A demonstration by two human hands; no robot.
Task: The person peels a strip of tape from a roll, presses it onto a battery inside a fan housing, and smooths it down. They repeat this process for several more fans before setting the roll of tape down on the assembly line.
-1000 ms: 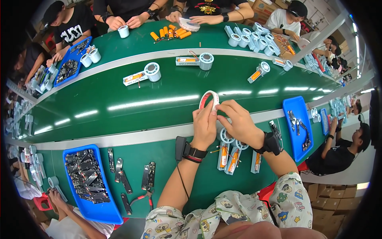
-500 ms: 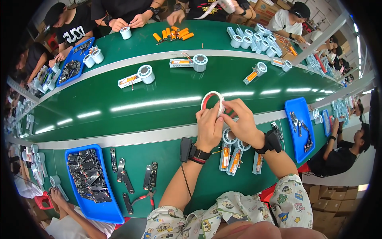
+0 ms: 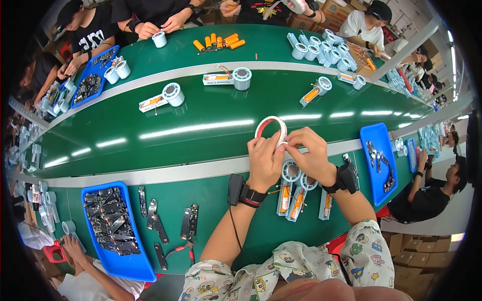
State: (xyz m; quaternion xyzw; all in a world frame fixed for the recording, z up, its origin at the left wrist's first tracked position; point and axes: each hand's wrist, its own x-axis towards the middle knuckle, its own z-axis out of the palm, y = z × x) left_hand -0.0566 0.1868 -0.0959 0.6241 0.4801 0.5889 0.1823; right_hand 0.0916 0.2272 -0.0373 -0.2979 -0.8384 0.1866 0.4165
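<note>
My left hand (image 3: 264, 163) grips a roll of white tape (image 3: 283, 130) with a red inner ring, held up over the metal rail of the bench. Against the roll's near side, my right hand (image 3: 312, 156) has thumb and forefinger pinched on the tape's loose end; the fingers partly hide it. Below my hands, two pale blue handheld fan bodies (image 3: 290, 171) lie side by side, with orange batteries (image 3: 297, 202) and thin wires in their handles. A third handle (image 3: 326, 205) sits to their right, its upper part covered by my right wrist.
A blue tray (image 3: 143, 271) of black circuit boards stands left, with loose boards (image 3: 190, 221) and red-handled pliers (image 3: 190, 245) beside it. Another blue tray (image 3: 374, 188) is at right. Beyond the rail, a green conveyor belt (image 3: 201, 145) carries fans (image 3: 241, 79). Co-workers sit opposite.
The fans on the belt have shifted left. My right hand has drawn slightly to the right along the tape roll, while my left hand stays nearly in place.
</note>
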